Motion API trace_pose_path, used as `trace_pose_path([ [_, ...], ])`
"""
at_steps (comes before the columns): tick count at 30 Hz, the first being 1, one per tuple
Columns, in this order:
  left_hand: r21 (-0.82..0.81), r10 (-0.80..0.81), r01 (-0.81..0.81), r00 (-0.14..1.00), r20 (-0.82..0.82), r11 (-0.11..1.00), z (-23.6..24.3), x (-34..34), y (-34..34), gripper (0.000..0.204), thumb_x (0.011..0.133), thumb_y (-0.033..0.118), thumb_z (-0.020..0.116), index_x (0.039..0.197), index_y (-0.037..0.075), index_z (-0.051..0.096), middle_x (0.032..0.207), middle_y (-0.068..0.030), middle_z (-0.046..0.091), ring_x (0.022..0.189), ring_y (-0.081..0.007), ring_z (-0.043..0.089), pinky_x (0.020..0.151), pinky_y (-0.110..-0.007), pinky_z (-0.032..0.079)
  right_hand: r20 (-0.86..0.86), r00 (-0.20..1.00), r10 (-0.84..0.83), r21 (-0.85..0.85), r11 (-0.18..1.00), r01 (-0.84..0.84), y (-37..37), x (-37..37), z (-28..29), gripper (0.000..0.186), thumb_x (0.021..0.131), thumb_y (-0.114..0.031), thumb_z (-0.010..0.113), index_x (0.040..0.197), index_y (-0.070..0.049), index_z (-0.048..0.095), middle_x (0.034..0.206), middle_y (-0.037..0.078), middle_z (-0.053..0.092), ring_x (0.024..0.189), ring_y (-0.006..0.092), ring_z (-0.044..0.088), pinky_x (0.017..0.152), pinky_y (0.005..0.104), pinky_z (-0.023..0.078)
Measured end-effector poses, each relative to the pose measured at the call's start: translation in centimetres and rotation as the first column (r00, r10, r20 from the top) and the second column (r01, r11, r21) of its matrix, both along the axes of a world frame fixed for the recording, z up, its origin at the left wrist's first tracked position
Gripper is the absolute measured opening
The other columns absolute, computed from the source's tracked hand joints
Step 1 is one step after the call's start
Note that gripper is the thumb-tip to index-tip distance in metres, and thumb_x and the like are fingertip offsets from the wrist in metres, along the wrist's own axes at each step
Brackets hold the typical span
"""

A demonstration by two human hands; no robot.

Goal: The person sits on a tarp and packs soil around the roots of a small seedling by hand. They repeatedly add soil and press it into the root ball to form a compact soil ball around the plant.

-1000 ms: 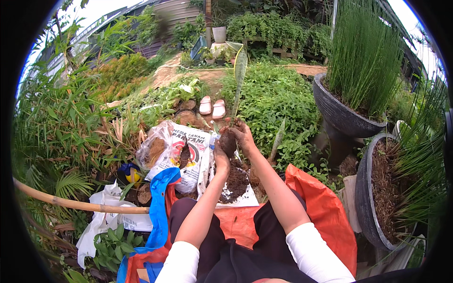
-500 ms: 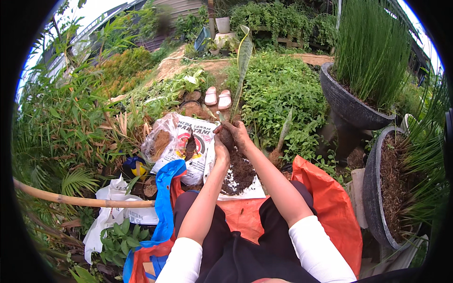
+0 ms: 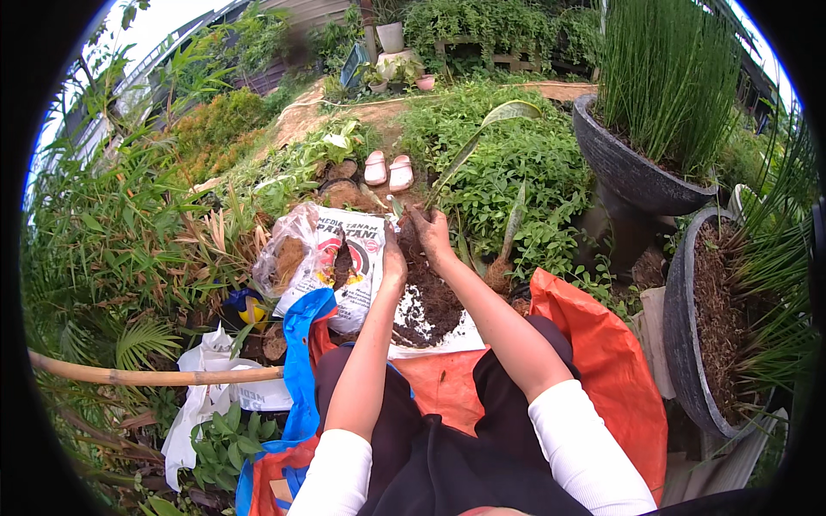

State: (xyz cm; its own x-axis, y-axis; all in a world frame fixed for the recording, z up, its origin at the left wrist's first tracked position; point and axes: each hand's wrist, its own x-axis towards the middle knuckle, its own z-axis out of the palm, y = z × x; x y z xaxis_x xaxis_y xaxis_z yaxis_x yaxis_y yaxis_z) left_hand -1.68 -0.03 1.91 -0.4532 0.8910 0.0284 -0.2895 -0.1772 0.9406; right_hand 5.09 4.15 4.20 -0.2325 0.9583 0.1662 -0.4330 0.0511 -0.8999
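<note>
My right hand is closed around the soil-covered base of a snake plant. The plant's long, yellow-edged leaf leans away to the right. My left hand is upright just left of the base, fingers stretched out and apart from my right hand. A small pale-green shoot shows above its fingertips; whether they touch it I cannot tell. Below both hands, loose dark soil is heaped on a white sheet. A printed white sack lies to the left, with a dark, soil-covered piece on it.
Another snake plant with bare roots lies at the right. Clear plastic holds brown material. Orange tarp and blue tarp flank my legs. Large dark planters stand right; a bamboo pole crosses left. Pink clogs sit ahead.
The snake plant's leaf has tipped from nearly upright to leaning right. My left hand has come away from the soil-covered base, while my right hand keeps hold of it.
</note>
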Motion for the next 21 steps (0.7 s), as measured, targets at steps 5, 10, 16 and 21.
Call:
trace_pose_path([
  [5, 0.001, -0.096, 0.102, 0.937, 0.337, 0.995, -1.2, -0.7, 0.6, 0.048, 0.093, 0.038, 0.02, 0.118, 0.004, 0.043, 0.115, -0.0085, 0.049, 0.104, -0.0182, 0.047, 0.09, -0.029, 0.036, 0.115, 0.992, 0.056, 0.086, 0.994, -0.066, -0.6, -0.6, 0.2, 0.014, 0.076, -0.014, 0.063, 0.077, -0.002, 0.056, 0.067, 0.004, 0.061, 0.055, 0.0079, 0.053, 0.051, 0.0209, 0.042],
  [10, 0.031, -0.056, 0.05, 0.975, 0.213, 0.998, -2.8, 0.0, 0.2, 0.05, 0.093, 0.041, 0.016, 0.118, 0.006, 0.041, 0.113, -0.006, 0.049, 0.102, -0.0173, 0.048, 0.087, -0.03, 0.038, 0.082, 0.991, 0.11, 0.047, 0.992, -0.114, -0.8, -0.8, -0.5, 0.009, 0.075, -0.008, 0.061, 0.077, -0.001, 0.056, 0.07, 0.006, 0.061, 0.059, 0.0104, 0.056, 0.055, 0.0227, 0.045],
  [16, -0.407, -0.241, 0.152, 0.954, -0.177, 0.901, -0.9, -2.8, 0.2, 0.053, 0.091, 0.043, 0.014, 0.124, 0.006, 0.034, 0.109, -0.0129, 0.051, 0.089, -0.0224, 0.055, 0.078, -0.035, 0.044, -0.119, 0.993, -0.007, -0.337, 0.941, -0.033, 1.3, 0.1, -1.3, 0.014, 0.074, -0.011, 0.06, 0.076, 0.002, 0.056, 0.065, 0.011, 0.058, 0.051, 0.02, 0.056, 0.048, 0.0306, 0.047],
  [21, -0.034, 0.0, -0.285, 0.12, -0.993, 0.958, -2.9, -4.1, -0.8, 0.038, 0.087, 0.023, 0.035, 0.119, 0.002, 0.039, 0.103, -0.0171, 0.054, 0.095, -0.0293, 0.053, 0.08, -0.036, 0.042, 0.172, 0.978, 0.12, -0.487, 0.873, -0.021, 4.4, 2.6, -2.7, 0.019, 0.07, -0.018, 0.065, 0.073, -0.001, 0.057, 0.059, 0.009, 0.056, 0.045, 0.02, 0.054, 0.041, 0.035, 0.045],
])
